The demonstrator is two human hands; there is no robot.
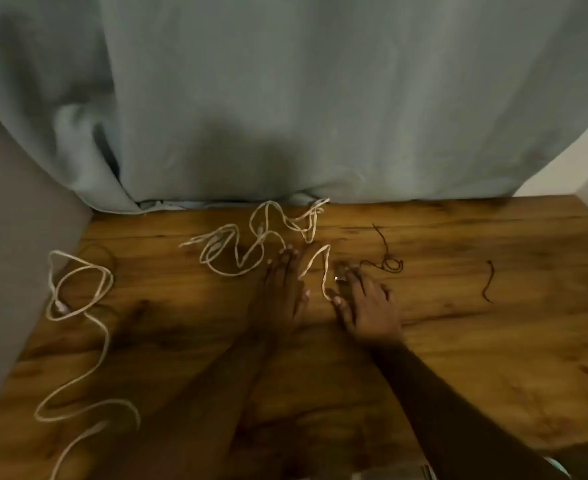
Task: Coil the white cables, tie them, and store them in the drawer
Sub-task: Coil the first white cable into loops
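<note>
A tangled white cable [251, 244] lies loose at the back middle of the wooden table [459, 358]. One strand of it runs forward between my hands. My left hand [282, 292] rests flat beside that strand, fingers extended. My right hand [365, 303] also lies flat, its thumb tip touching the strand's near end; neither hand holds anything. A second white cable [78, 296] sprawls along the table's left side, looped at the top and trailing to the near edge. No drawer is in view.
Two dark strings lie on the right half: a knotted one [388, 261] close to my right fingers, and a short one [488, 282] further right. A grey-green curtain [320, 116] hangs behind the table. A grey wall [15, 237] bounds the left side.
</note>
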